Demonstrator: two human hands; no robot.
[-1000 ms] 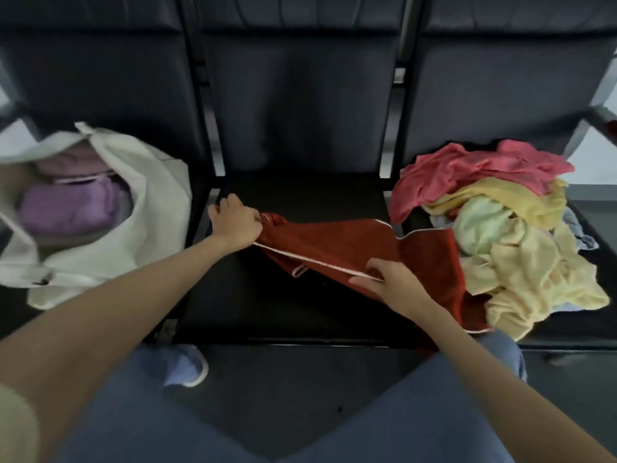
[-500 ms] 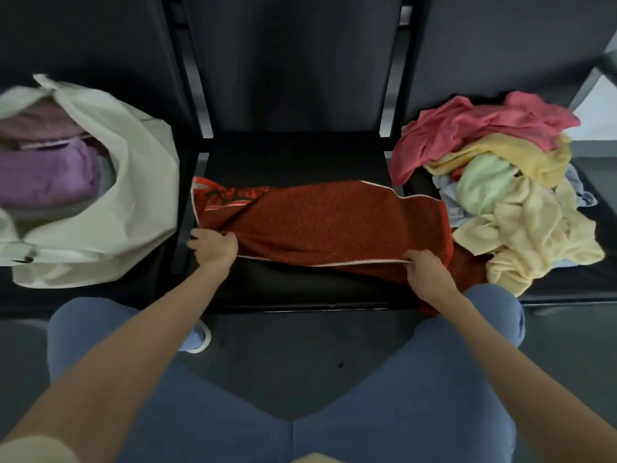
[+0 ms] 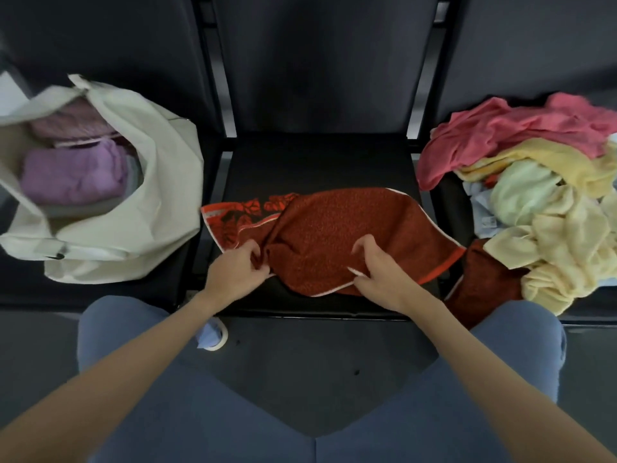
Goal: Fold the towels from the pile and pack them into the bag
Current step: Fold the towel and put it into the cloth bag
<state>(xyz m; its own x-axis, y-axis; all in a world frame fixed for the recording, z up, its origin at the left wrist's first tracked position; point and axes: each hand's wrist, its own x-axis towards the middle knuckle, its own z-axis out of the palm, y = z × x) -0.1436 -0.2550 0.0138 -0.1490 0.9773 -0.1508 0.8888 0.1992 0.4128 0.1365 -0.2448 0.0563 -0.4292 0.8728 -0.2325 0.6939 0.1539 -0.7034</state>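
**A:** What do you have on the head view?

**B:** I'm looking down at a row of dark seats. On the middle seat (image 3: 317,162) lies the red towel (image 3: 337,232), rumpled, with a patterned orange border turned up at its left end and a pale hem along its near edge. Its right end trails off the seat toward the pile.

**A:** And the hands?

**B:** Both are on that towel. The left hand (image 3: 235,272) has its fingers curled into the cloth at the near-left part, pinching a fold. The right hand (image 3: 377,275) grips the near edge by the pale hem, thumb and fingers bent round the fabric. The two hands sit fairly close together, near the front of the seat.

**A:** Where's the bag?

**B:** On the left seat, a cream cloth bag (image 3: 150,195), mouth open toward me. Inside I can see a lilac folded towel (image 3: 71,177) and a pinkish one (image 3: 71,123) behind it.

**A:** The pile?

**B:** On the right seat, the pile of towels (image 3: 534,208), unfolded and heaped: a pink one (image 3: 514,128) on top at the back, yellow ones, a pale green one (image 3: 521,192) in the middle, a bit of light blue beneath. The dark red cloth at the pile's near-left corner touches it; I can't tell whether that's the same towel or another.

**A:** Anything else?

**B:** My view takes in the person's blue trousers (image 3: 500,379) and one light shoe (image 3: 212,335) on the dark floor
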